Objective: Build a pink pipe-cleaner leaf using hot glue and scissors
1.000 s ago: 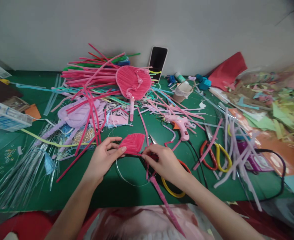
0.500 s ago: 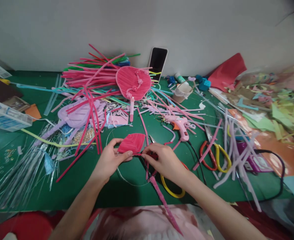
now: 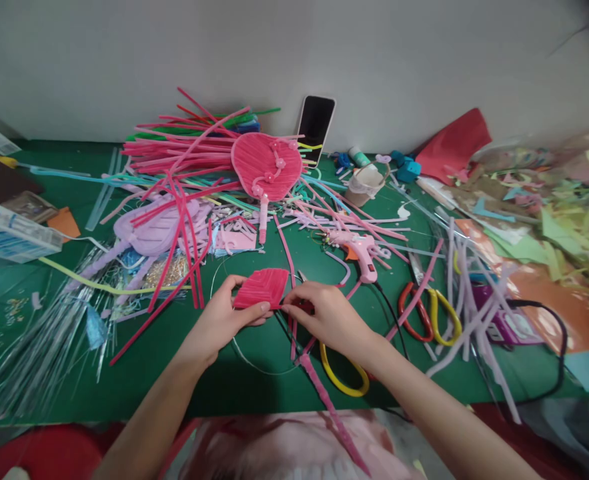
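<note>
My left hand [image 3: 219, 323] grips a small red-pink panel [image 3: 261, 288] of pipe cleaners laid side by side, its thumb along the lower edge. At the panel's lower right corner, my right hand [image 3: 330, 315] is closed in a pinch on the end of a red pipe cleaner, mostly hidden by the fingers. Under the right wrist, a pair of scissors shows a yellow handle loop [image 3: 347, 392]. A pink wrapped stick [image 3: 328, 403] reaches over the table's front edge. Beneath the panel, a thin wire hoop [image 3: 248, 367] lies on the green table [image 3: 269, 393].
Behind the hands lies a red-pink heart-shaped fan [image 3: 261, 167] against heaped pipe cleaners [image 3: 174, 150]. A pink glue gun [image 3: 361, 253], its cord trailing, and red-and-yellow-handled scissors [image 3: 417, 320] are on the right. Lilac fan shapes [image 3: 157, 227] and silver tinsel [image 3: 39, 360] lie left.
My right fingertips have come slightly closer to the panel's corner; the red bit that showed between the hands is now covered. The panel has shifted slightly left.
</note>
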Available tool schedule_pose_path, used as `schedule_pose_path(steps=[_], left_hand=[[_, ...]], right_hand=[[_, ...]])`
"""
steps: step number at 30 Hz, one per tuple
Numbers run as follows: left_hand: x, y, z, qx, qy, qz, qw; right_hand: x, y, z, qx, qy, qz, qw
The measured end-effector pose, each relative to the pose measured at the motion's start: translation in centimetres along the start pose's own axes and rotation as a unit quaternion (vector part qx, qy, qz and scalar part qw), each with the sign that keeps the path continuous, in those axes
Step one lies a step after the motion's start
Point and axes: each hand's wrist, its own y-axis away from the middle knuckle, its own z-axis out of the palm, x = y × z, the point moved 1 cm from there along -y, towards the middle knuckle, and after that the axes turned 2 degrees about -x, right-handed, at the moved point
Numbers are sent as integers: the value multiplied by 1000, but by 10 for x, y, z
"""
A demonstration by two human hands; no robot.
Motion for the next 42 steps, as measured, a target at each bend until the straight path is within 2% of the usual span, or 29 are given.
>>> schedule_pose_path(steps=[5, 16, 23, 35, 42], left_hand=[[3, -3, 5, -2, -14, -17, 1000], [0, -10, 7, 5, -31, 6, 999], [0, -11, 6, -6, -48, 25, 999], [8, 1, 7, -2, -86, 47, 995], [7, 5, 6, 16, -79, 38, 996]], right_hand=[[-1, 1, 0, -3, 5, -3, 1000], [0, 0, 0, -4, 5, -2, 1000], [2, 0, -8, 2, 4, -7, 1000], [4, -1, -14, 7, -8, -67, 998], [6, -4, -13, 15, 74, -118, 990]])
